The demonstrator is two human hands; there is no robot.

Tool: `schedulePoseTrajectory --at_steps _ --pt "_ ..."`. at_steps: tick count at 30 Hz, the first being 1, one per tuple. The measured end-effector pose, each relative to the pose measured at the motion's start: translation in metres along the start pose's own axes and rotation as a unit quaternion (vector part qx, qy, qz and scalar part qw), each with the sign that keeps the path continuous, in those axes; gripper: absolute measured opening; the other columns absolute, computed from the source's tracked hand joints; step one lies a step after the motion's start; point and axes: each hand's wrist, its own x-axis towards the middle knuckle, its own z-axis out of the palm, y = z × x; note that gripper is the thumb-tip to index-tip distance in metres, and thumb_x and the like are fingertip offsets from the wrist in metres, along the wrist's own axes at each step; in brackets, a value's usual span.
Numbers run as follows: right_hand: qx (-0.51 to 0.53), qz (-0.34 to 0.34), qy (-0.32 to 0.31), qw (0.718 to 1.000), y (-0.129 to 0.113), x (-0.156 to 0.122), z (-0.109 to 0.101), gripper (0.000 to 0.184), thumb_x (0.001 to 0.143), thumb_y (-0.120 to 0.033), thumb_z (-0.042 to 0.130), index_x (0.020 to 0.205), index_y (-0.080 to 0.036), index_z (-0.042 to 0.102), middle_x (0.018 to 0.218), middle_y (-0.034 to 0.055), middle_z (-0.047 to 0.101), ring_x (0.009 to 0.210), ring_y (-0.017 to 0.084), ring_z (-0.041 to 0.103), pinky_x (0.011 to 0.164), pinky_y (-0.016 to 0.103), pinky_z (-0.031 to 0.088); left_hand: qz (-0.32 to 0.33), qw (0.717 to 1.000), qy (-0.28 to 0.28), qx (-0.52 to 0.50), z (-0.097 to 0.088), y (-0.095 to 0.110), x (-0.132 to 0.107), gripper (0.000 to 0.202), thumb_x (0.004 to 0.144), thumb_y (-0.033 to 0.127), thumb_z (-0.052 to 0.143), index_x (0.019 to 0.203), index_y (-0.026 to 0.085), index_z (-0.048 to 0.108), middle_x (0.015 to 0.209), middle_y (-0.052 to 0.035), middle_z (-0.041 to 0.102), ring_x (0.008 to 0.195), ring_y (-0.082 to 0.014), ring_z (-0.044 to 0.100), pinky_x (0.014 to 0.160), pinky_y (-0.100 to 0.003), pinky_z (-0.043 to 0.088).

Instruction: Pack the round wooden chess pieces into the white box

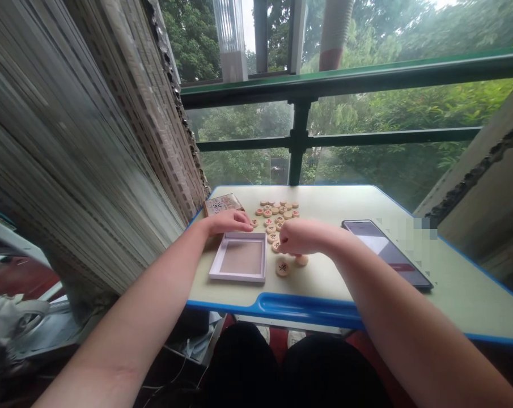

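Note:
My left hand (229, 221) is closed at the far edge of a shallow white box tray (212, 277), its fingertips beside a round wooden xiangqi piece (254, 222). Whether anything sits between those fingers is hidden. Curled downward over the near pieces, my right hand (302, 237) has its fingertips at a xiangqi piece (275, 246); the hand covers part of its grip. Just below it lie another piece (301, 260) and a larger-looking piece (282, 268) with a dark character. More pieces (269, 222), marked red or black, spread toward the back.
A patterned box lid (224, 204) lies at the table's back left. On the right rests a dark-framed tablet (386, 252). The pale table (239, 292) has a blue rim with a groove (307, 306) at the front. A curtain (111, 141) hangs at left; a green railing (301, 130) stands behind.

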Motion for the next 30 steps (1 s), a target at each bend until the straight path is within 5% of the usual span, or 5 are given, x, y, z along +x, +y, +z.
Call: schedulePoseTrajectory --at_steps 4,9,15,30 --pt "-0.010 0.054 0.032 0.998 0.011 -0.001 -0.005 0.024 0.063 -0.027 0.060 0.081 -0.014 0.068 0.072 0.0071 0.065 0.060 0.016 0.055 0.053 0.025 0.036 -0.016 1.000 -0.011 0.019 0.000 -0.002 -0.002 0.032 0.057 0.045 0.070 0.056 0.014 0.062 0.069 0.0001 0.052 0.065 -0.0118 0.047 0.063 -0.025 0.037" --pt "-0.008 0.090 -0.025 0.996 0.016 -0.007 -0.005 0.025 0.058 -0.035 0.063 0.066 -0.012 0.067 0.062 0.0069 0.061 0.057 0.018 0.055 0.053 0.028 0.038 -0.019 0.999 -0.013 0.026 0.001 -0.001 -0.003 0.033 0.056 0.045 0.071 0.054 0.014 0.060 0.064 0.0022 0.047 0.060 -0.0099 0.043 0.058 -0.024 0.034" --pt "0.011 0.063 -0.083 0.995 0.015 -0.013 -0.004 0.031 0.052 -0.040 0.068 0.060 -0.011 0.065 0.056 0.0055 0.059 0.053 0.017 0.054 0.052 0.029 0.040 -0.031 0.999 -0.013 0.004 0.004 0.000 -0.002 0.036 0.055 0.044 0.072 0.050 0.014 0.053 0.059 0.0038 0.042 0.056 -0.0084 0.038 0.054 -0.023 0.030" --pt "-0.037 0.075 -0.096 0.992 0.011 -0.017 -0.005 0.034 0.047 -0.044 0.067 0.063 -0.014 0.065 0.054 0.0043 0.056 0.062 0.021 0.056 0.053 0.030 0.040 -0.037 0.999 -0.016 0.018 0.002 -0.004 -0.002 0.037 0.057 0.045 0.071 0.050 0.015 0.051 0.055 0.0041 0.041 0.055 -0.0087 0.037 0.052 -0.023 0.028"
